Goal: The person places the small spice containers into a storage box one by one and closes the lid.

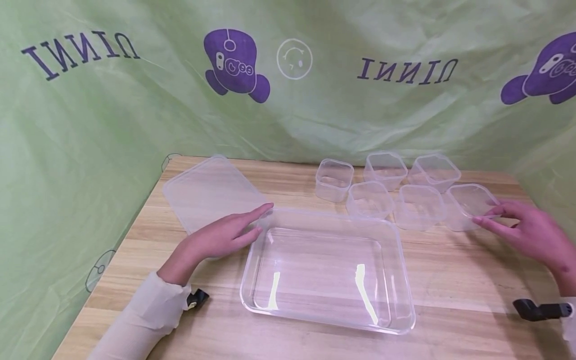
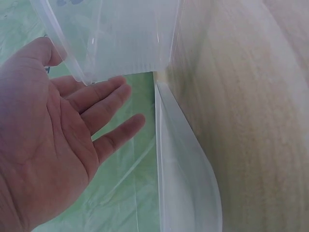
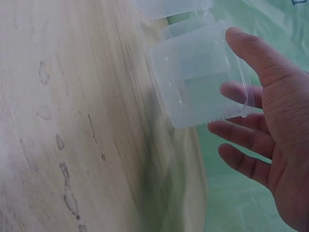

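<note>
A wood-grain table [image 1: 454,300] carries a large clear container [image 1: 324,280] near the middle. A flat lid [image 1: 211,190] lies far left; six small tubs [image 1: 418,207] stand far right.

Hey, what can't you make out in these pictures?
Head view: part of the lid, hidden behind the left hand.
Head view: most of the right sleeve, cut off by the right edge.
Left wrist view: much of the large box, cut off by the top edge.
Right wrist view: part of the topmost container, cut off by the top edge.
</note>
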A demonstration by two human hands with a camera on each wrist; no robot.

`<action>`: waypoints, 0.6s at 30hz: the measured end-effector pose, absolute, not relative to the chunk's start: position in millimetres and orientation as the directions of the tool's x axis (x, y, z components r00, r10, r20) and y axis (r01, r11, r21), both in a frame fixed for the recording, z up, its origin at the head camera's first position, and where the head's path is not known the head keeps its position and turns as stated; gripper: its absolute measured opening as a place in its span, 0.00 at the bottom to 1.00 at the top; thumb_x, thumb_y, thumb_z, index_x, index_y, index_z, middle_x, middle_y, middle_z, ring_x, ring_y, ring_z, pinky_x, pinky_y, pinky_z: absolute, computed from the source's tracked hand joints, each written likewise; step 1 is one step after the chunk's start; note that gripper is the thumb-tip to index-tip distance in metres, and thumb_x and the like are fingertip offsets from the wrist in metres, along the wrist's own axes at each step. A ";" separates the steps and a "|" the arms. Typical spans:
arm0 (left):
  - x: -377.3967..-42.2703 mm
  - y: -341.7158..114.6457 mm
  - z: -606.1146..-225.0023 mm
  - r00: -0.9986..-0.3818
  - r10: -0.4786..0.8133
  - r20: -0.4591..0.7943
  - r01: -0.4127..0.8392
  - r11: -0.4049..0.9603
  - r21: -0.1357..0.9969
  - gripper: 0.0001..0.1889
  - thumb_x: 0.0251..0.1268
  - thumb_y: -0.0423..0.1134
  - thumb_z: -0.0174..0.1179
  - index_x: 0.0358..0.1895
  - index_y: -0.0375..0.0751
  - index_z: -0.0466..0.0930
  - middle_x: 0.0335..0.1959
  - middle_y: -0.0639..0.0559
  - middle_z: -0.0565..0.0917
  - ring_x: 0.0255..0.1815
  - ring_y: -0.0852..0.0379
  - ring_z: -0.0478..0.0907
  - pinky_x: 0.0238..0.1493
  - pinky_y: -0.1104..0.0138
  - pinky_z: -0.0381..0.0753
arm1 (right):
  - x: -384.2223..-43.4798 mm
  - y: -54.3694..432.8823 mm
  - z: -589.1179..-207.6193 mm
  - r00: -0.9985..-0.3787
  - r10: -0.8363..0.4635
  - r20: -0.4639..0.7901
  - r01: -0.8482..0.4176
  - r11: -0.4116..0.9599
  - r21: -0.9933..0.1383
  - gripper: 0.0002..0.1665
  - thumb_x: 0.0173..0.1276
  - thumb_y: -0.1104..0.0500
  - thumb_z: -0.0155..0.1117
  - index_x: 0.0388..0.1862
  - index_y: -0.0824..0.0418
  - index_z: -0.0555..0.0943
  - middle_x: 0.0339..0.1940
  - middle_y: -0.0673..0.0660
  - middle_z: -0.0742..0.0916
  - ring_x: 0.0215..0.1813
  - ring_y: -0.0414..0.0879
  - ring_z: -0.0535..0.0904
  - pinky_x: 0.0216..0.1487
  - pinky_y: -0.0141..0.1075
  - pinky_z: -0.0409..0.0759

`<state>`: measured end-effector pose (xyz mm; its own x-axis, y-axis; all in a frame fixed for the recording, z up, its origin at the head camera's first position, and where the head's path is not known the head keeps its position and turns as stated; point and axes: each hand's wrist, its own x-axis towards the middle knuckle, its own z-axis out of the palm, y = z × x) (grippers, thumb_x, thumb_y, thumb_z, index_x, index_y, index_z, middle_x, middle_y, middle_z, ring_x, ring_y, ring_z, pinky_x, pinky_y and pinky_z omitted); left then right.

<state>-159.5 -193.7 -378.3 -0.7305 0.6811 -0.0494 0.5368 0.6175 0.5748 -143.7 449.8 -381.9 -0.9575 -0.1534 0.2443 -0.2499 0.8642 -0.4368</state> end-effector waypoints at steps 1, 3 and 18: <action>-159.8 -193.8 -378.1 -0.729 0.682 -0.053 0.536 0.617 0.576 0.31 0.85 0.52 0.43 0.84 0.51 0.50 0.78 0.51 0.65 0.76 0.53 0.64 0.75 0.55 0.63 | -143.6 450.5 -381.6 -0.956 -0.155 0.249 -0.253 0.866 -0.431 0.08 0.61 0.58 0.80 0.33 0.59 0.88 0.55 0.79 0.82 0.40 0.15 0.67 0.31 0.20 0.67; -160.3 -193.6 -377.8 -0.723 0.689 -0.056 0.537 0.611 0.582 0.32 0.85 0.52 0.43 0.84 0.50 0.50 0.78 0.50 0.64 0.76 0.52 0.63 0.75 0.54 0.62 | -143.0 452.2 -380.9 -0.955 -0.150 0.256 -0.252 0.867 -0.430 0.09 0.60 0.58 0.80 0.34 0.61 0.88 0.55 0.79 0.82 0.41 0.14 0.66 0.31 0.19 0.66; -160.4 -193.1 -376.5 -0.720 0.691 -0.057 0.535 0.606 0.589 0.32 0.85 0.52 0.44 0.84 0.47 0.50 0.78 0.50 0.65 0.77 0.52 0.62 0.76 0.54 0.61 | -140.3 455.9 -367.0 -0.906 -0.049 0.420 -0.315 0.740 -0.594 0.08 0.62 0.73 0.74 0.26 0.63 0.86 0.42 0.20 0.78 0.47 0.12 0.71 0.31 0.13 0.72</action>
<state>-160.4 -193.1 -376.5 -0.7202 0.6914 -0.0574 0.5347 0.6059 0.5891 -140.3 455.9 -367.0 -0.9062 -0.0492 0.4199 -0.3154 0.7399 -0.5942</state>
